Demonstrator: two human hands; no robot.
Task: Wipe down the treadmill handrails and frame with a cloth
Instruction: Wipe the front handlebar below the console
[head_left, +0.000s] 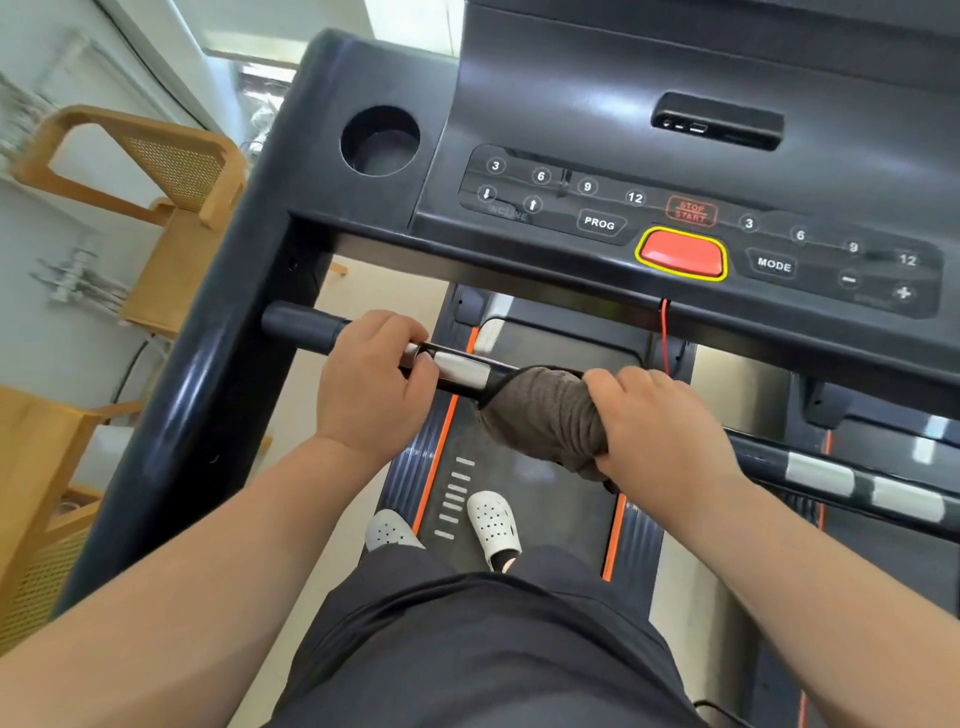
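- Nearest the camera, bottom of view: dark shorts, both forearms reaching fwd.
- Below, on treadmill belt: white perforated clogs, 1 pr; left one overlaps the orange trim strip at belt edge.
- L hand: fingers curled over the top of the handrail, a firm grip, just left of the metal sensor plate.
- Cloth: brown, bunched, wrapped over the same handrail to the right of the sensor plate; bar end hidden under it.
- R hand: fingers closed tight round the cloth, knuckles up, squeezing it against the bar.
- Second handrail: far right, black w/ two metal plates, untouched.
- Frame upright: glossy black, left side, handrail stems from it.
- Red cord: hangs from console's lower edge, behind the cloth.
- Console: black; red key pad w/ yellow rim at ctr; PROG, MODE, incline & speed btns; round cup holder at left.
- Furthest, left bkgd: wooden chair w/ mesh back, by a pale wall.
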